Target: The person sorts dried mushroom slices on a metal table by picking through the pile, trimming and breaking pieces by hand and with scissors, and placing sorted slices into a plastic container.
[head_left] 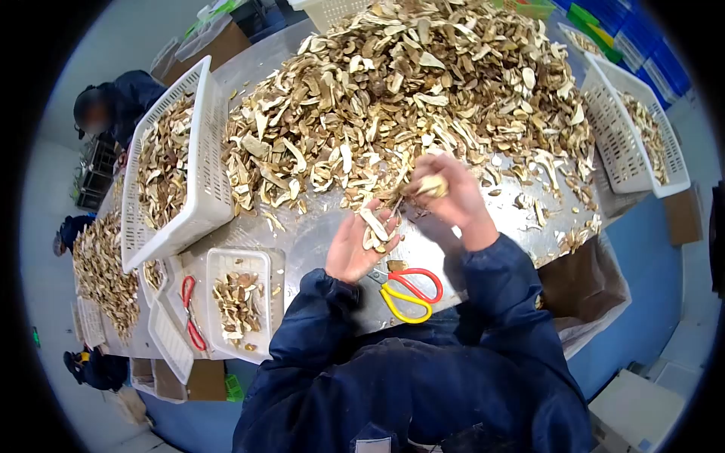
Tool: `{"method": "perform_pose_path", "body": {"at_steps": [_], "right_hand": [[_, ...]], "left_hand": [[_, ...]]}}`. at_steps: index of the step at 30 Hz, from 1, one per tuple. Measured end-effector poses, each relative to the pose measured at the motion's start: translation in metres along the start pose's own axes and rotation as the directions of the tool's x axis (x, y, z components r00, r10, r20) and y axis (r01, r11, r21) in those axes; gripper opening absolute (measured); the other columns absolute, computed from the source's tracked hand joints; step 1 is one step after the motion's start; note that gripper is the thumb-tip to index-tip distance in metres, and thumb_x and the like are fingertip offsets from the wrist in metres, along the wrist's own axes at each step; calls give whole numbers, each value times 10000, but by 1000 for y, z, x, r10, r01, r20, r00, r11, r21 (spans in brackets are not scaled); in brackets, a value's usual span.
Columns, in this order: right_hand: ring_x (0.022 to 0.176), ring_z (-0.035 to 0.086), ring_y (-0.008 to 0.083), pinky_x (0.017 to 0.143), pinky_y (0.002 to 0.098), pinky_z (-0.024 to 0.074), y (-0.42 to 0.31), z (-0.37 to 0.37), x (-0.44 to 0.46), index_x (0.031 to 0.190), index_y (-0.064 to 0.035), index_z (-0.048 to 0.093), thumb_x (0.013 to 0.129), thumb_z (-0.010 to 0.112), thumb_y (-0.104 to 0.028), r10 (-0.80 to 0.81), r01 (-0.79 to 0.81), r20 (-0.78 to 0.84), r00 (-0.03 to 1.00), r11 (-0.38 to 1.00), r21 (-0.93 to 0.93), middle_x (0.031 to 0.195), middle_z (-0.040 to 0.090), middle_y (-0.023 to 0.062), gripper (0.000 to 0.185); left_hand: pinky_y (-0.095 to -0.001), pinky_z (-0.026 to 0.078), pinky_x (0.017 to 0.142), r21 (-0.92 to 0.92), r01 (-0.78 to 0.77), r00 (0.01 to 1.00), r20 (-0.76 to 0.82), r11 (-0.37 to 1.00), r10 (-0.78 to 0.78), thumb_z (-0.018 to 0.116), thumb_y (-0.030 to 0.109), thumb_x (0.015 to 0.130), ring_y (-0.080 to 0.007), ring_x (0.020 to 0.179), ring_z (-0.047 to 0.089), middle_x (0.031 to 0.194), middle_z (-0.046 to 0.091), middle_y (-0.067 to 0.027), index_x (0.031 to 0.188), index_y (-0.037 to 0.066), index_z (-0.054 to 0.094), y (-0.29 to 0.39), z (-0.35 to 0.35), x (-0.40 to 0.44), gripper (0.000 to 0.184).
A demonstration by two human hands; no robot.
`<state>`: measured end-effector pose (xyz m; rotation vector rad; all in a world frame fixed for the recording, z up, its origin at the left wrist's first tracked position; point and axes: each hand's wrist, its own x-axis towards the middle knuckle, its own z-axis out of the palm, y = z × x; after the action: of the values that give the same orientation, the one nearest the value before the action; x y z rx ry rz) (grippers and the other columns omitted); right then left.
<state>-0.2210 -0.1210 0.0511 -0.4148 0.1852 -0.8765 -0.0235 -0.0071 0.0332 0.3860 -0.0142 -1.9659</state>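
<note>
Palm up, my left hand (353, 251) cradles a few pale dried mushroom slices (374, 228), its fingers curled a little around them. My right hand (455, 198), slightly blurred, is closed on a dried mushroom slice (432, 186) just to the right of the left fingertips. Both hands are over the metal table, at the near edge of a large heap of dried mushroom slices (408, 83). Scissors (408, 294) with one red and one yellow handle lie on the table below my hands, beside a small brown piece (397, 266).
A tall white basket (215, 166) of slices stands left, another white basket (615, 143) right. A shallow white tray (264, 264) holds some slices; red-handled scissors (189, 309) lie beside it. A lined box (596, 294) is at the lower right. Another person (136, 98) is at left.
</note>
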Motion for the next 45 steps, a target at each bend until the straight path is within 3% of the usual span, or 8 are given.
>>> {"method": "perform_pose_path", "body": {"at_steps": [5,9,12,15,19,28,35,45], "right_hand": [[839,616,208,730,305,502,37,53,11,1075,14,571,963,437,-270,-51,7,-62,997,821,-571,942,632,82,334],[683,624,206,635,342,496,23,28,28,1033,-26,611,901,507,-226,-236,-98,-138,962,175,-980,795,648,87,261],[648,618,322,595,399,484,46,29,19,991,-68,620,830,556,-224,-220,-141,-43,975,-454,-880,686,621,166,234],[676,622,331,598,415,478,59,29,7,968,-80,626,838,559,-236,-73,-110,-83,994,-698,-707,709,638,147,214],[684,620,330,614,421,474,49,47,-2,884,-88,617,822,576,-228,82,-112,-172,982,-484,-868,729,633,125,159],[617,606,320,561,386,462,84,26,46,816,-22,578,780,608,-146,-218,-138,3,976,-628,-766,670,612,150,132],[488,522,167,480,275,402,75,65,49,840,-10,573,779,647,-190,-196,-180,-150,969,-146,-973,605,574,99,203],[678,607,341,581,433,473,109,35,33,826,-32,522,767,624,-224,-225,-168,-6,974,-710,-684,757,595,154,225]], "left_hand": [[-502,361,1002,-225,-5,998,-65,974,-10,282,432,979,-295,1175,459,1198,526,-95,1303,141,426,3,0,-10,458],[-425,483,831,-404,-67,993,66,912,102,407,278,966,-241,1023,545,1173,548,-100,1269,149,468,31,-38,-9,335],[-338,496,730,-417,-142,986,24,897,167,443,203,952,-199,867,551,1053,563,-95,1255,147,486,53,-45,-3,311],[-319,509,724,-407,-149,973,102,901,207,442,249,957,-183,780,523,974,562,-91,1255,121,473,64,-49,-1,326],[-447,425,895,-364,-240,962,35,900,271,464,358,940,-178,797,502,868,525,-52,1157,111,568,70,-43,-7,344],[-298,388,644,-440,-190,966,79,878,248,437,305,954,-163,707,408,826,452,-41,1059,70,579,72,-56,4,294],[-465,410,967,-357,-232,962,54,905,268,367,371,968,-332,1161,491,1250,525,-158,1204,64,514,68,-43,5,414],[-315,461,690,-490,-148,954,158,859,255,492,275,939,-185,823,506,970,556,-82,1184,89,521,69,-65,10,308]]}}
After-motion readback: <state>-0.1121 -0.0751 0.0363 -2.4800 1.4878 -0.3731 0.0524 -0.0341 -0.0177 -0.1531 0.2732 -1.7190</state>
